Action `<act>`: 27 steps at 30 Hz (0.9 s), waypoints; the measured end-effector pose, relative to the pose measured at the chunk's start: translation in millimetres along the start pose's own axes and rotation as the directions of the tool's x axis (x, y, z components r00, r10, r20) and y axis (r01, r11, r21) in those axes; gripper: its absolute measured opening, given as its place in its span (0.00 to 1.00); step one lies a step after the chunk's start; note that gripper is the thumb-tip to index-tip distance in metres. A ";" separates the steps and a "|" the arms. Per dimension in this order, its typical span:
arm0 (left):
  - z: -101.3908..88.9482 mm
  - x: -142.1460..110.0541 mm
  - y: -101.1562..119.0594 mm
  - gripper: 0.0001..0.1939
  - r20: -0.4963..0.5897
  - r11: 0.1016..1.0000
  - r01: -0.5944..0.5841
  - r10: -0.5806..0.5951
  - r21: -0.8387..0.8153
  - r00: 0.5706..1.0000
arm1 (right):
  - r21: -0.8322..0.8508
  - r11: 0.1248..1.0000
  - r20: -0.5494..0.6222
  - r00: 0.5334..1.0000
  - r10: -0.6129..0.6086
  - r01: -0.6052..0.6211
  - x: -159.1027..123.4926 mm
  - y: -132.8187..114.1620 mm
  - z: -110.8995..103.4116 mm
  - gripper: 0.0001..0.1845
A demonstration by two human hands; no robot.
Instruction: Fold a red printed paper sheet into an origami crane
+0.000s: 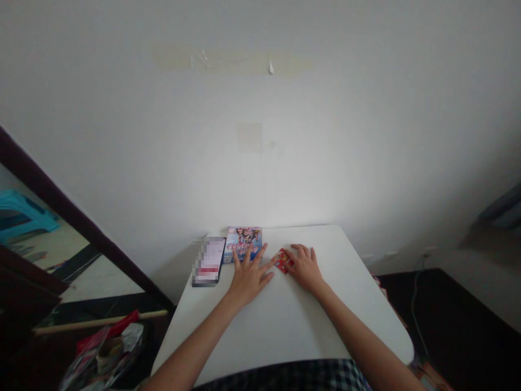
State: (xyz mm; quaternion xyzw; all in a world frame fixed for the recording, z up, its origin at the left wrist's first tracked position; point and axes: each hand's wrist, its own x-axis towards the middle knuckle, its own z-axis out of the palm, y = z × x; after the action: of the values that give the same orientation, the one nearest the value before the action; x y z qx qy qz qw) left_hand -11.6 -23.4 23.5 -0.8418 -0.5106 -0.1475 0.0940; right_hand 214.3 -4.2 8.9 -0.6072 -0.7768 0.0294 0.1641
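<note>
- Right fingers (300,264): loosely spread, some lying on the red card (280,261), which is flat on the table (277,336).
- Left fingers (249,276): fanned wide, some over the lower part of the blue packet (244,239), the index reaching to the card's left edge; nothing is gripped.
- Phone (210,262): just left of the packet, partly pixelated.
- Wall (325,136): behind the table's far edge.

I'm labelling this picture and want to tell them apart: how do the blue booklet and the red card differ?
The blue booklet is clearly larger; the red card is small. The booklet sits nearly square to the wall, the card at a slant. The left hand has fingers over the booklet; the right touches the card. Both are printed.
</note>
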 end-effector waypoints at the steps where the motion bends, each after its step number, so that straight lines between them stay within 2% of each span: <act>1: 2.8 2.7 3.4 0.23 0.014 1.000 -0.001 0.001 -0.019 1.000 | -0.002 1.000 -0.004 1.000 -0.004 0.004 -0.2 0.0 0.1 0.25; 7: 17.4 11.3 10.8 0.22 0.048 0.996 0.062 -0.060 -0.059 0.997 | -0.011 1.000 -0.026 1.000 -0.011 0.011 -0.8 1.4 2.2 0.25; 16: 15.7 9.8 8.9 0.22 0.012 0.987 0.153 -0.153 -0.049 0.988 | -0.012 1.000 -0.026 1.000 -0.013 0.012 -0.2 2.6 4.3 0.26; 27: 32.4 6.9 16.3 0.22 -0.014 0.956 0.288 -0.289 -0.064 0.957 | -0.038 0.999 -0.007 1.000 -0.010 0.010 -0.5 2.7 4.2 0.26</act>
State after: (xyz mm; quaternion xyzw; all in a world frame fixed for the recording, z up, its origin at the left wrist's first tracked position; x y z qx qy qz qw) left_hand 10.8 -15.1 -4.7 -0.7591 -0.6220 -0.1850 0.0515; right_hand 215.8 -3.3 4.1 -0.6066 -0.7796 0.0116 0.1556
